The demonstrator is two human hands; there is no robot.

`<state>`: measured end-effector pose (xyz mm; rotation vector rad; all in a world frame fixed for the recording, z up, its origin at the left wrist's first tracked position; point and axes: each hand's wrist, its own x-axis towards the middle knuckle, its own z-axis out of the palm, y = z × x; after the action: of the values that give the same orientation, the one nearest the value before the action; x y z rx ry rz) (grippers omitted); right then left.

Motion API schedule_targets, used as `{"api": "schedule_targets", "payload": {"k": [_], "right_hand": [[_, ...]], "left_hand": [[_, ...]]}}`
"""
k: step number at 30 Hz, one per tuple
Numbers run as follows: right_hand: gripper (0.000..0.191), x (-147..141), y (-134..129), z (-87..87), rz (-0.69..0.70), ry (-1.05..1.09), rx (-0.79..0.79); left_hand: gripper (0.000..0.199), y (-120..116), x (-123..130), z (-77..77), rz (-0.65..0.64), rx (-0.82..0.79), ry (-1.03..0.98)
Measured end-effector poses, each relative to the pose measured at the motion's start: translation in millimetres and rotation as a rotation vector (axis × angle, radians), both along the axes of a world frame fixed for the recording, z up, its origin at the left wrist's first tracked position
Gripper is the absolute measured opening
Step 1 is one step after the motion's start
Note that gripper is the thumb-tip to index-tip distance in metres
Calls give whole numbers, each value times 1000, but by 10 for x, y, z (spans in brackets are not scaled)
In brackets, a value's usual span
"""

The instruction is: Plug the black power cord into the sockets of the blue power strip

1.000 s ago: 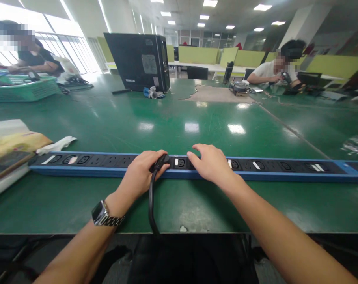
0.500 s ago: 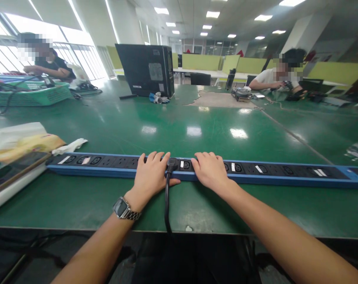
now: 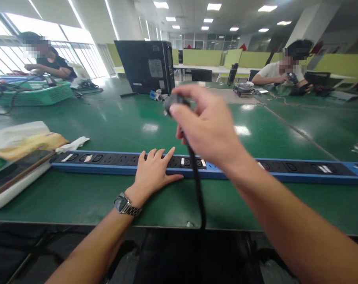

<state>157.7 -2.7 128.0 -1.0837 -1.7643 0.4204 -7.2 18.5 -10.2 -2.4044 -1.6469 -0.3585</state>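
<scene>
A long blue power strip (image 3: 122,160) with black sockets and small white labels lies across the green table. My left hand (image 3: 152,169) rests on it left of the middle, fingers spread over the strip and thumb along its near edge. Raised above the strip, my right hand (image 3: 207,122) is closed round a black plug (image 3: 176,103), somewhat blurred by motion. The plug's black cable (image 3: 197,189) hangs down in front of the strip and over the table's near edge.
A black computer case (image 3: 146,67) stands at the back, with blue-white gloves (image 3: 158,95) beside it. Green basket (image 3: 45,94) with cables at left; a tablet-like object (image 3: 19,171) and plastic bags (image 3: 28,136) nearer. Two people sit across the table, left and right.
My right hand has left the strip and risen, now gripping the plug, which has come out of the strip. My left hand stays on the strip with its fingers spread.
</scene>
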Motion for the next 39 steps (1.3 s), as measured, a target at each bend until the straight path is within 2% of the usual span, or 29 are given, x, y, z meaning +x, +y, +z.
{"api": "schedule_targets", "payload": {"k": [2, 4, 6, 8, 10, 12, 14, 19, 22, 24, 26, 28, 29, 30, 31, 33, 34, 36, 39], "right_hand": [[32, 249, -112, 254, 13, 133, 162], [30, 501, -149, 301, -34, 98, 39], [31, 717, -102, 121, -99, -45, -291], [33, 876, -5, -193, -78, -203, -582], [36, 968, 92, -505, -76, -307, -690], [36, 996, 155, -717, -103, -417, -660], [35, 972, 176, -807, -134, -540, -578], [36, 756, 124, -778, -211, -856, -465], [37, 635, 101, -773, -281, -974, -466], [35, 645, 107, -792, -269, -936, -460], [35, 770, 120, -815, -116, -775, -495], [40, 1009, 126, -828, 30, -511, -592], [43, 1158, 124, -828, 23, -379, -618], [46, 1317, 119, -828, -60, -274, -596], [46, 1475, 111, -829, -205, -209, -519], [44, 1754, 92, -857, -500, -199, -272], [45, 1858, 82, -892, -589, -246, -166], [48, 1977, 62, -1013, -627, -414, -96], [50, 1974, 29, -1252, -558, -700, -215]], "left_hand": [[86, 0, -7, -12, -13, 9, 3], [85, 0, -19, -23, -16, 6, 9], [83, 2, -26, -30, -15, 2, 10], [82, 7, -27, -34, -14, -2, 7], [81, 15, -24, -36, -15, -3, 5], [81, 22, -28, -37, -21, -4, 3], [81, 24, -43, -30, -24, -11, 0], [82, 1, 19, 66, -16, -107, -35], [82, 9, 290, 143, -163, -197, -134], [80, 44, 552, 163, -358, -222, -239], [77, 89, 802, 147, -496, -229, -325], [72, 124, 976, 108, -517, -219, -325], [67, 133, 1026, 86, -506, -208, -310], [61, 137, 1054, 66, -495, -193, -293], [55, 136, 1064, 49, -488, -180, -282], [47, 126, 1057, 29, -484, -163, -278], [44, 120, 1048, 26, -483, -161, -281], [40, 110, 1033, 29, -482, -162, -288], [37, 111, 1017, 54, -487, -185, -328]]}}
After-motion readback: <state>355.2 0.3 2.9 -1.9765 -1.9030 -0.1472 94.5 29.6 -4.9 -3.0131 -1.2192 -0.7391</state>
